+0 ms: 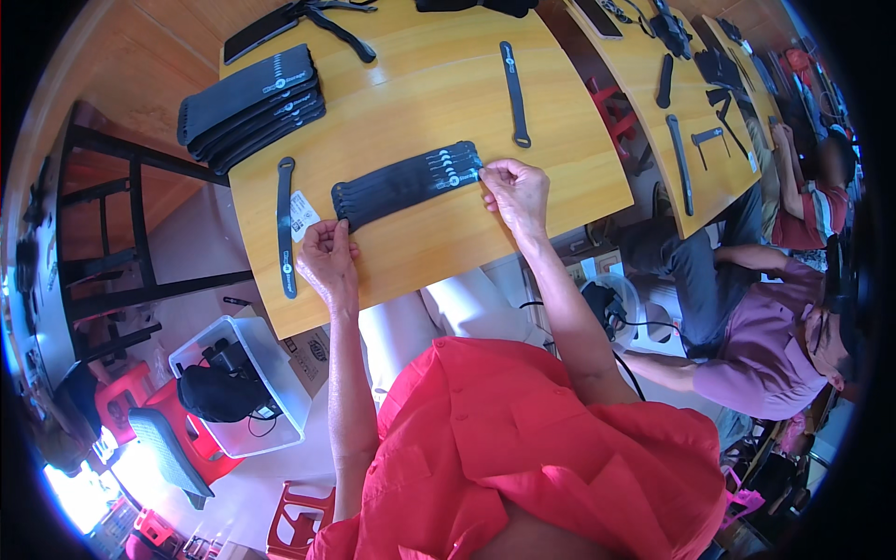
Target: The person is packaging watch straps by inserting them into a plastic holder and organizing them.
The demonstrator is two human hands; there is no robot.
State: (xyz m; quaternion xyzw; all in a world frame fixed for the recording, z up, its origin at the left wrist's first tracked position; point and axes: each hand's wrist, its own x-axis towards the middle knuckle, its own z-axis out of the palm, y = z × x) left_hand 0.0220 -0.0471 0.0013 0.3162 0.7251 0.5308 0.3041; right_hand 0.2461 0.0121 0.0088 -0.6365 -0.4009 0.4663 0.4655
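Note:
A row of several black cable straps [397,189] lies side by side on the wooden table, their rounded ends to the left and white print near the right end. My left hand [329,263] has its thumb and finger closed at the row's near left corner. At the right end, my right hand [518,194] pinches the edge of the same row between thumb and fingers. Single black straps lie apart: a left strap [286,229] beside my left hand, and a right strap [515,93] beyond my right hand. A white label [301,215] sits by the left strap.
A stack of black strap sets [252,103] stands at the table's far left, near black pliers-like handles [336,30]. Below the table's left edge is a clear plastic bin [285,411] holding black items. Co-workers sit to the right beside another table [709,187] with straps.

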